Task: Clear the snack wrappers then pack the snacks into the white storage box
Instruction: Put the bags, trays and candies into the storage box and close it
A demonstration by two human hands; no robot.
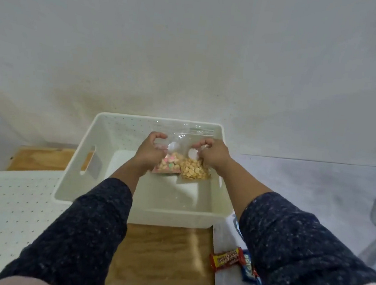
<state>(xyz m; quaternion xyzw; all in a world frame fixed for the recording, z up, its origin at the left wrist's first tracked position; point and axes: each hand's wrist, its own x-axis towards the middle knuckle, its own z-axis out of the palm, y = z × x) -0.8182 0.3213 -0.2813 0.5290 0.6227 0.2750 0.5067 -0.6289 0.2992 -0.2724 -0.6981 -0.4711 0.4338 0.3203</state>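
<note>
Two clear bags are held side by side above the inside of the white storage box (106,130): the left hand (150,153) pinches the bag of pastel cereal (168,164), and the right hand (214,155) pinches the bag of tan crackers (194,170). The box sits on a wooden board (161,253). A red candy bar (227,258) and a blue wrapper (247,268) lie near the right sleeve (298,249), with a white dotted lid (6,206) left of the box.
</note>
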